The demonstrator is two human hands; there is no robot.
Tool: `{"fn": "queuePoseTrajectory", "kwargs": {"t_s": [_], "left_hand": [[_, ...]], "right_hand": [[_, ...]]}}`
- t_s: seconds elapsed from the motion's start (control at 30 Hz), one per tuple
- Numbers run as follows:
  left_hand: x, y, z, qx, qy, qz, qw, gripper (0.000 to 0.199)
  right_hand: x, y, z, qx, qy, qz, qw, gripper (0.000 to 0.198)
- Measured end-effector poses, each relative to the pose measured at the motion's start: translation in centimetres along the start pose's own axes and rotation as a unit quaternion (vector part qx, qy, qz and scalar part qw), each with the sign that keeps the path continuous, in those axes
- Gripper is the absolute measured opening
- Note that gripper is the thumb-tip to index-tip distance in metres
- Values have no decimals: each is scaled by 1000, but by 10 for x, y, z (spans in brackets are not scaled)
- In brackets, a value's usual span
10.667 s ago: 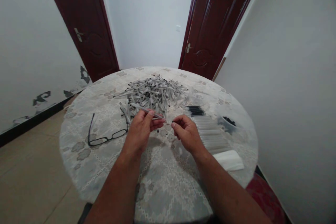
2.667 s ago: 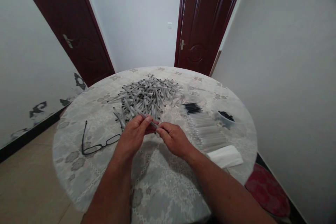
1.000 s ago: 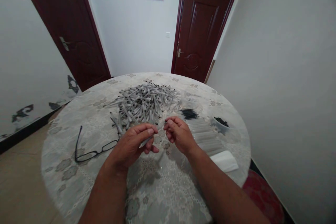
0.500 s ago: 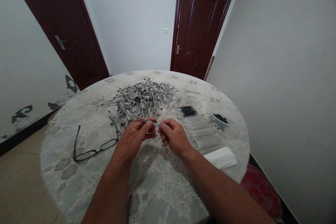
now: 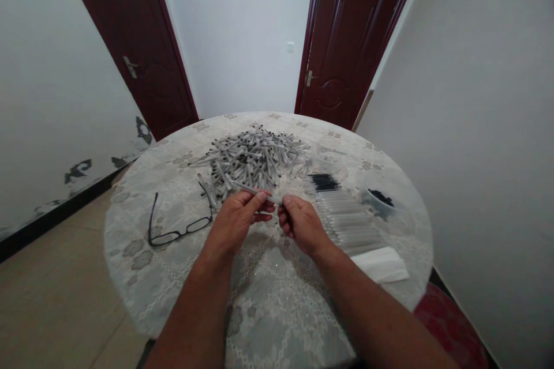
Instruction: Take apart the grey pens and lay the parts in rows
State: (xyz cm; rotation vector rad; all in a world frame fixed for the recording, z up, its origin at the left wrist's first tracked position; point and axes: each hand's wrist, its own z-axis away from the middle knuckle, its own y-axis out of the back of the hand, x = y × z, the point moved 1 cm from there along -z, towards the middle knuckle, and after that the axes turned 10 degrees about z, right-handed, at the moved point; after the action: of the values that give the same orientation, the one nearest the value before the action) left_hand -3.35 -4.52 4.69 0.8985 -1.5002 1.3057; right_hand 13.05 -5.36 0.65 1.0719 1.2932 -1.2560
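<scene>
Just in front of the pile, both hands meet on one slim, pale grey pen-like tube (image 5: 245,187). My left hand (image 5: 242,216) is closed around its middle, thumb on top, with the far end sticking out to the upper left. At the near end, the thumb and fingertips of my right hand (image 5: 303,222) pinch the tip, which they hide. Behind my hands lies a big loose pile of similar tubes (image 5: 255,158), many with dark ends. Right of my right hand, clear tubes with black ends (image 5: 346,207) lie side by side in a row.
A clear bowl (image 5: 396,207) with small black pieces (image 5: 381,197) stands at the right. A folded white cloth or tissue (image 5: 383,265) lies before the row. Black-framed glasses (image 5: 179,233) rest at the left on the round table's patterned cover (image 5: 138,294). Walls and doors surround it.
The view has shifted, so everything appears further right. Both hands stay on the tube, and a dark tip that showed between them is now out of sight.
</scene>
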Motion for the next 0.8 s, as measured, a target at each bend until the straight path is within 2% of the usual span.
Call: {"fn": "queuePoseTrajectory", "kwargs": {"t_s": [0.17,0.33,0.47,0.57,0.63,0.8], "left_hand": [[-1,0,-1,5,-5,-3,1000,45],[-1,2,-2,23,-21,-16,999,44],[0,1,-2,30,-23,-19,999,44],[-1,1,-3,27,-22,-21,999,44],[-1,2,-4,28,-21,-25,999,43],[0,3,-5,45,-17,-22,999,43]], "right_hand": [[-2,1,1,4,40,26,999,45],[-3,0,1,-7,67,23,997,30],[-2,2,-1,17,59,6,998,37],[0,3,-3,-3,21,5,1000,47],[0,3,-3,-11,20,28,999,49],[-6,3,-2,-2,71,55,996,32]]}}
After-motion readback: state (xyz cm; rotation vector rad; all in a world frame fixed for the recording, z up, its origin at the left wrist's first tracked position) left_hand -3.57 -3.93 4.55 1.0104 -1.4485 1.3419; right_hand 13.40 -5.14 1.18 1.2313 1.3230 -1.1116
